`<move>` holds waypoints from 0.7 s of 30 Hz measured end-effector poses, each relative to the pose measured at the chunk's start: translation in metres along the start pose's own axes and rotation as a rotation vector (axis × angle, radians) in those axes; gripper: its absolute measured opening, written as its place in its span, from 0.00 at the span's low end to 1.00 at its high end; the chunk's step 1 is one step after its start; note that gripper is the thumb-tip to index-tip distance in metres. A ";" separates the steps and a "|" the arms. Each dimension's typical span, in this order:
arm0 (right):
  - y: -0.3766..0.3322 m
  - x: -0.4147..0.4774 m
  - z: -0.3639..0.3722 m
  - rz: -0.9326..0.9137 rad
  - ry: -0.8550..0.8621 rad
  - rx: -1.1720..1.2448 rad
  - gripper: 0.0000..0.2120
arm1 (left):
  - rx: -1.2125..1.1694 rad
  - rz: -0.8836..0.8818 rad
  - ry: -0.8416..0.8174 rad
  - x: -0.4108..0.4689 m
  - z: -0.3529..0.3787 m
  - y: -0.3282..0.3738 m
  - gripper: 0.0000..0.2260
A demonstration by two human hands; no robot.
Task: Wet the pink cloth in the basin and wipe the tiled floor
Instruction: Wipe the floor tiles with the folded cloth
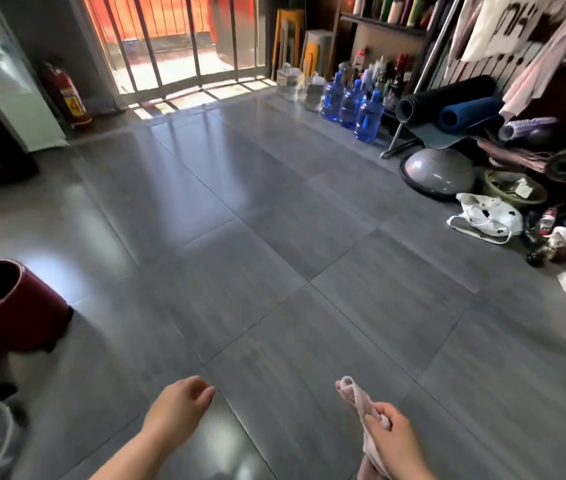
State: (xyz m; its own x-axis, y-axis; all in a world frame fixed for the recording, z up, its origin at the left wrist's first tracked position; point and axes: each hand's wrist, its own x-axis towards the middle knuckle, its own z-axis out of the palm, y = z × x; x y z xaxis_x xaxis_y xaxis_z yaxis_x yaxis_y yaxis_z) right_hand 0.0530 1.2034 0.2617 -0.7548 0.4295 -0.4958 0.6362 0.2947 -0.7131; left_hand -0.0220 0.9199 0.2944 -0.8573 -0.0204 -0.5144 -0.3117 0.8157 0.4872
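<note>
The right hand (394, 436) pinched the bunched pink cloth (356, 398) above the near edge of the tiled floor (274, 237), off the tiles. The left hand (181, 401) hovered beside it empty, fingers loosely curled. Ahead the floor lay wide open; a maroon bin (11, 306) stood at its left edge, water bottles (350, 102) along the far right.

the grey tiled floor (274, 258) carries a dark red pot (8, 306) at left, blue water bottles (350, 102), a grey half-ball (437, 173) and white bags (485, 216) at right.
</note>
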 end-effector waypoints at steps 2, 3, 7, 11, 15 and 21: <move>-0.016 0.022 0.013 -0.003 -0.034 -0.017 0.11 | 0.017 -0.019 0.012 0.027 -0.015 -0.003 0.14; -0.024 0.036 0.018 -0.005 -0.047 -0.029 0.10 | 0.020 -0.026 0.019 0.044 -0.022 -0.002 0.12; -0.062 0.113 0.041 0.004 -0.059 -0.021 0.13 | 0.004 -0.056 0.027 0.125 -0.034 0.013 0.06; -0.095 0.217 0.076 0.015 -0.096 -0.087 0.17 | -0.004 -0.108 0.040 0.219 -0.031 0.021 0.11; -0.115 0.319 0.121 0.001 -0.142 -0.150 0.10 | 0.005 -0.147 0.010 0.311 -0.018 0.014 0.11; -0.060 0.472 0.219 -0.050 -0.081 -0.340 0.10 | 0.127 -0.119 -0.070 0.452 0.062 -0.042 0.08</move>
State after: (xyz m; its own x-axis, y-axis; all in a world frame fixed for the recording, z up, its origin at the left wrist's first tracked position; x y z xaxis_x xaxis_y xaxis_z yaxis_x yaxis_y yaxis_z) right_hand -0.3769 1.2014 -0.0384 -0.7880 0.3419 -0.5120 0.6045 0.5870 -0.5385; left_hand -0.3710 0.9123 -0.0028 -0.7857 -0.0845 -0.6128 -0.3513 0.8764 0.3294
